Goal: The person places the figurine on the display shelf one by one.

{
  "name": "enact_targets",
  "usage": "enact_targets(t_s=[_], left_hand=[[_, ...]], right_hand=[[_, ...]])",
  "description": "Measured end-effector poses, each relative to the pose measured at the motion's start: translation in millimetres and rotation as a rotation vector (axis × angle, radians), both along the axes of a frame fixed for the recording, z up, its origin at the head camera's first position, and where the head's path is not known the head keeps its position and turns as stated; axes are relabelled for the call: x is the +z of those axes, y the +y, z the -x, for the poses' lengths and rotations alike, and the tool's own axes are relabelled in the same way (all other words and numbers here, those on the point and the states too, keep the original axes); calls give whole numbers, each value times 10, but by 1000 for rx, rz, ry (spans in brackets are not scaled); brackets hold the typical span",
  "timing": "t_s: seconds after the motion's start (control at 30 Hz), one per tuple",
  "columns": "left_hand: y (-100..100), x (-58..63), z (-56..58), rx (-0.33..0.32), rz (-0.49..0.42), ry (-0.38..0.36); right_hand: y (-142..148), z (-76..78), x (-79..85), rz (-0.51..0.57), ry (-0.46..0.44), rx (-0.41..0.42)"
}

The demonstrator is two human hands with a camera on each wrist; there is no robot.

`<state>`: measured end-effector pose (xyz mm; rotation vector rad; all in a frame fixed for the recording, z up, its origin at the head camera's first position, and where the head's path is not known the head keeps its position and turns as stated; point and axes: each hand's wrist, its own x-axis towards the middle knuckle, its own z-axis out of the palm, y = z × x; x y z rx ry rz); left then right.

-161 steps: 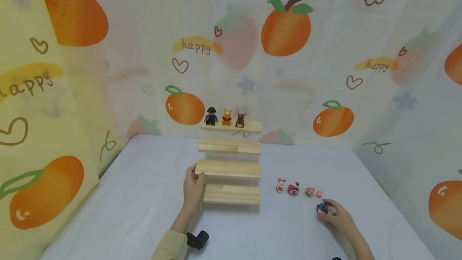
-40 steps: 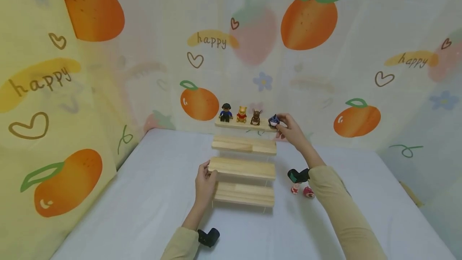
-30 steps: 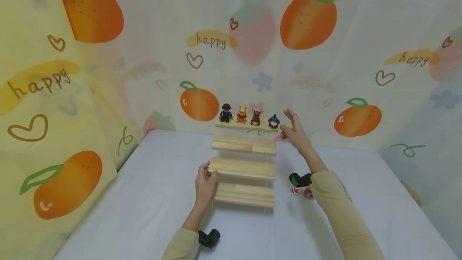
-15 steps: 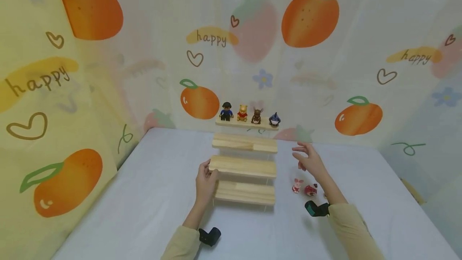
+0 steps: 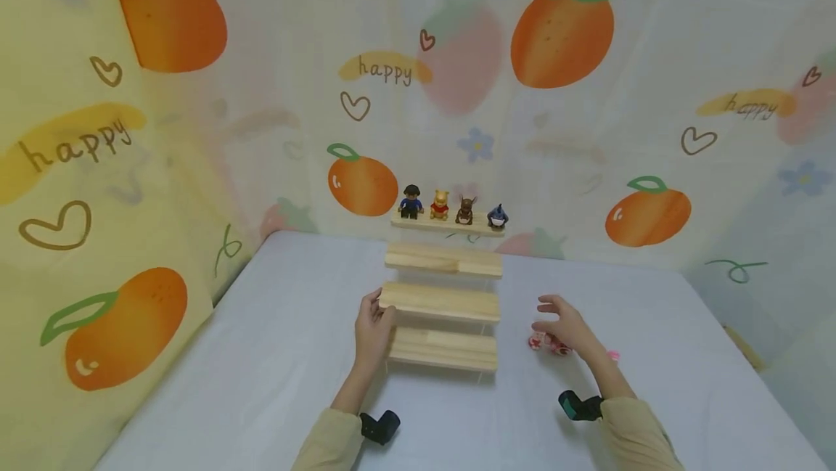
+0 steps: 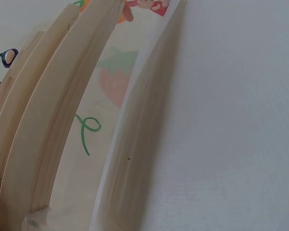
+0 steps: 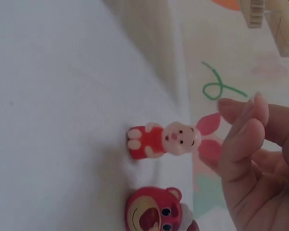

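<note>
My left hand (image 5: 372, 333) grips the left end of a board on the stepped wooden shelf (image 5: 439, 301), thumb in front. My right hand (image 5: 567, 324) holds nothing; its fingers are loosely bent over the table, close by a pink piglet figurine (image 7: 154, 137) in a red outfit. Beside the piglet stands a magenta bear figurine (image 7: 151, 211), partly covered by the hand in the head view. On the top board stand a figure in blue and black (image 5: 411, 202), a yellow bear in red (image 5: 440, 206), a brown kangaroo-like figurine (image 5: 465, 211) and a blue donkey figurine (image 5: 498, 217).
A small pink figurine (image 5: 614, 355) shows just past my right wrist. Black cameras sit on the left wrist (image 5: 380, 427) and right wrist (image 5: 580, 406). A fruit-printed cloth (image 5: 287, 166) hangs behind the white table (image 5: 261, 355).
The blue donkey went from the table at right to the top board's right end, where my right hand let go. That hand then came down over the piglet. My left hand kept its grip.
</note>
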<state>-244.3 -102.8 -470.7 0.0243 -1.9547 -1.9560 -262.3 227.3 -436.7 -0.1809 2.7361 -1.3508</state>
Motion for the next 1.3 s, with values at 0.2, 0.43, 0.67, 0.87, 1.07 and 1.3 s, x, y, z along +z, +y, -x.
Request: enact_targets(t_s=[0.2,0.43,0.67,0.87,1.07,1.3], left_hand=[[10,79,-19,-14,1,0],[24,282,-173,-8,-1,-9],[-8,82,-46,-6,-7,-12],[-2,22,5,-4,-7,2],[-8,15,-2,5,5,3],[-5,-9,-2,-5,7,0]], right_hand=[[34,-46,-12,-74,-85,3],[32,-34,-74,-82,-112,-10],[35,-40,-153,-49,-100,-19],[27,-32,-172,-48,-85,-34],[29,-41,-174,-47,-46,-27],[17,-76,-166,-32,-2,-35]])
